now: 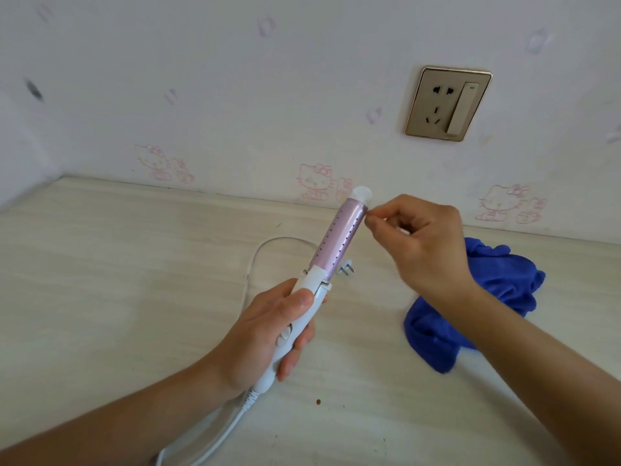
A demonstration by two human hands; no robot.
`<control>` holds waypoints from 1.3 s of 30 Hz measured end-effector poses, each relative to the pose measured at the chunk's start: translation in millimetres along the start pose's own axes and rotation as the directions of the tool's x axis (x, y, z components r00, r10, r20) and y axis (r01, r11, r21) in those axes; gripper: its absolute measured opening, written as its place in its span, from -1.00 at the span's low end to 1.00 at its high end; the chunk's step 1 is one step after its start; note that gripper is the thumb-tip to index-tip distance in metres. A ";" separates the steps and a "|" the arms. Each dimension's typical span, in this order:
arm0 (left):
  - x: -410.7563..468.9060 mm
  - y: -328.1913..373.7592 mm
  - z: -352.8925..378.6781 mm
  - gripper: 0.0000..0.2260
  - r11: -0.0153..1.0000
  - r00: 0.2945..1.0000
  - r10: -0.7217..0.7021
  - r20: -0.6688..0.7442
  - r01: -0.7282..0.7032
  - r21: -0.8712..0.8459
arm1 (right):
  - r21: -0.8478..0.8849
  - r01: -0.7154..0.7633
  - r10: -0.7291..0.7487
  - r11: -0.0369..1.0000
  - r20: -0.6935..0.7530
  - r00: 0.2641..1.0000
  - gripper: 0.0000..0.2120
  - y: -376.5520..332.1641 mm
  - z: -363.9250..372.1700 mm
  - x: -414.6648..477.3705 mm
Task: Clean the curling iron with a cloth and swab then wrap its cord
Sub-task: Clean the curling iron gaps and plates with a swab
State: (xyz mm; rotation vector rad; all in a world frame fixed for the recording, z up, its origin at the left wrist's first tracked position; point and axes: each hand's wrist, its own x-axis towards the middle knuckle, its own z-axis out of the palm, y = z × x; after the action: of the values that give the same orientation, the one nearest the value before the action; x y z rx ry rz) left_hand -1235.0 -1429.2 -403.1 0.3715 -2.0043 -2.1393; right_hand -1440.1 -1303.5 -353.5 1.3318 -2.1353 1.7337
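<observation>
Both my arms are bare. My left forearm (134, 408) and my right forearm (537, 358) show skin from the wrist to the lower edge of the view, with no sleeve reaching into it. My left hand (268, 334) is bare too. Its thumbnail (305, 299) is cut short and rounded, with a plain natural sheen. The back of my right hand (423, 243) is smooth, and its knuckles stand out as a row of soft ridges. Both forearms are slim at the wrist and look broader near the bottom edge, where the wide lens stretches them.
</observation>
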 end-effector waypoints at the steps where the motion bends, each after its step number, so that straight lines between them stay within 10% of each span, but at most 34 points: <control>1: -0.2 -0.3 -0.5 -0.48 1.000 1.000 0.002 -0.007 -0.002 -0.012 | -0.003 0.017 -0.017 1.000 0.026 1.000 -0.90 -1.5 3.3 -4.1; 7: 0.6 0.1 -2.2 -0.64 0.999 1.000 0.023 -0.002 -0.023 -0.041 | 0.013 0.127 -0.124 0.992 0.305 0.944 -0.89 -6.3 22.2 -46.5; 13: 0.8 -0.7 -1.1 -0.49 1.000 1.000 0.008 0.010 -0.008 -0.017 | 0.021 -0.021 0.021 1.000 0.008 1.000 -0.89 1.8 -0.8 1.1; 20: 2.1 -0.4 -2.9 -0.64 0.998 1.000 0.024 -0.001 -0.024 -0.056 | 0.004 0.131 -0.127 0.991 0.279 0.952 -0.89 -6.1 24.6 -46.0; 26: 2.3 -1.4 -2.7 -0.49 1.000 1.000 0.006 0.013 -0.006 -0.027 | 0.028 -0.033 0.033 0.999 0.005 0.999 -0.88 2.5 1.2 1.6; 33: 2.6 -1.0 -3.9 -0.66 0.995 0.999 0.044 0.019 -0.042 -0.091 | 0.007 0.101 -0.098 0.995 0.283 0.954 -0.88 -6.6 27.1 -45.8; 39: 3.7 -2.8 -4.4 -0.49 0.996 1.000 0.005 0.031 -0.002 -0.091 | 0.026 -0.032 0.031 0.999 0.030 0.999 -0.85 4.2 0.7 1.7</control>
State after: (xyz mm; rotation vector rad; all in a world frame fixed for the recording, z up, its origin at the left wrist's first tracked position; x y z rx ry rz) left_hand -1237.1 -1434.3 -406.3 0.3226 -1.9135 -2.2379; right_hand -1443.6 -1305.1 -355.9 1.3456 -2.1678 1.7706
